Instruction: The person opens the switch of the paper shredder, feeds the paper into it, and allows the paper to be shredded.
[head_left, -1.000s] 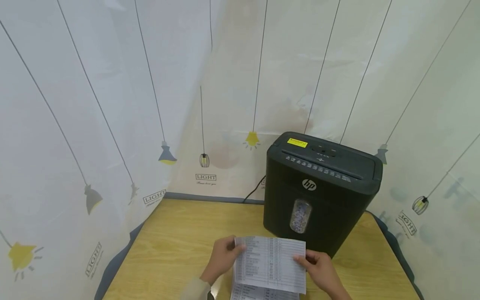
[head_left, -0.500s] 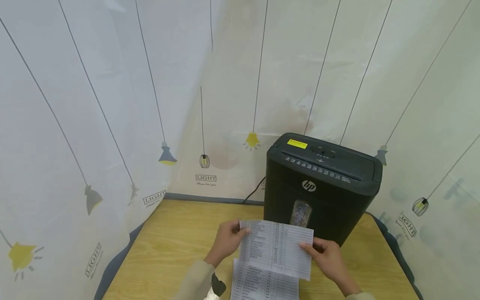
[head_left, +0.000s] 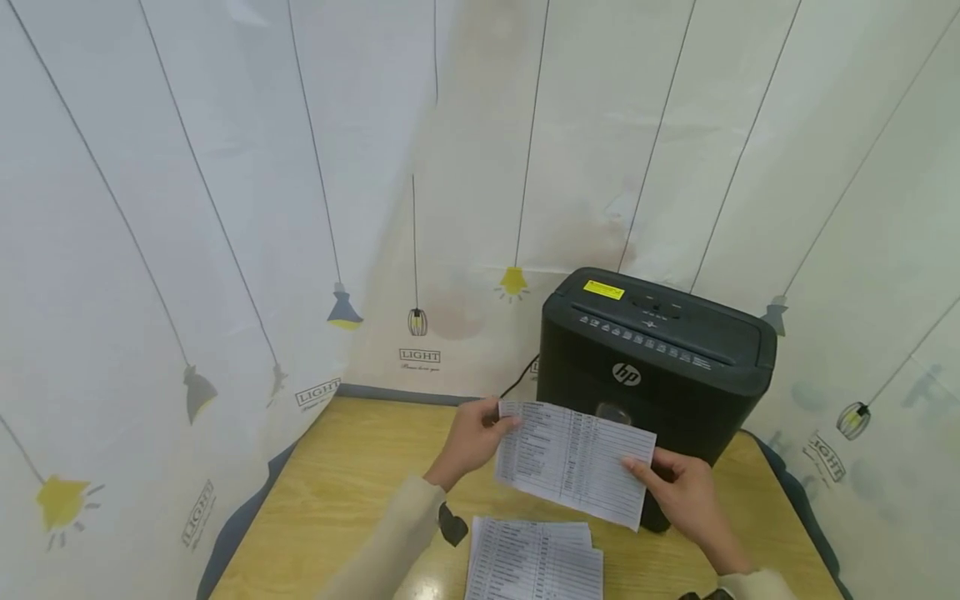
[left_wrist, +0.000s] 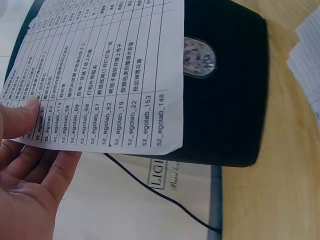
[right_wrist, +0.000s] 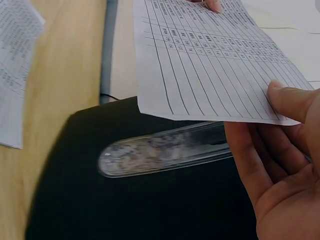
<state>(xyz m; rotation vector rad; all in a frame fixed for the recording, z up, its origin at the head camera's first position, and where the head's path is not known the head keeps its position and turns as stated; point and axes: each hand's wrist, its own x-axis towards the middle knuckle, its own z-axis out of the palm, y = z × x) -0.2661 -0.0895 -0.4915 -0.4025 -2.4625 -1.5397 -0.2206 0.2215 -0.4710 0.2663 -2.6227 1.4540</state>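
A printed sheet of paper (head_left: 573,462) is held up between both hands, in front of the black HP paper shredder (head_left: 585,358). My left hand (head_left: 472,437) pinches its left edge, thumb on the printed side and fingers behind. At the right edge, my right hand (head_left: 682,492) grips the sheet the same way. The left wrist view shows rows of text on the paper (left_wrist: 115,75). In the right wrist view the sheet (right_wrist: 200,70) stands apart from the shredder's clear window (right_wrist: 160,152), behind which shredded bits show. The shredder's top slot is uncovered.
A stack of printed sheets (head_left: 532,562) lies on the wooden table (head_left: 352,475) near the front edge. A black cord (head_left: 517,379) runs behind the shredder. A lamp-patterned cloth (head_left: 465,208) hangs round the back and sides.
Both hands have lifted the sheet up and to the right, off the stack and toward the shredder. More of the stack now shows below. The view has shifted slightly.
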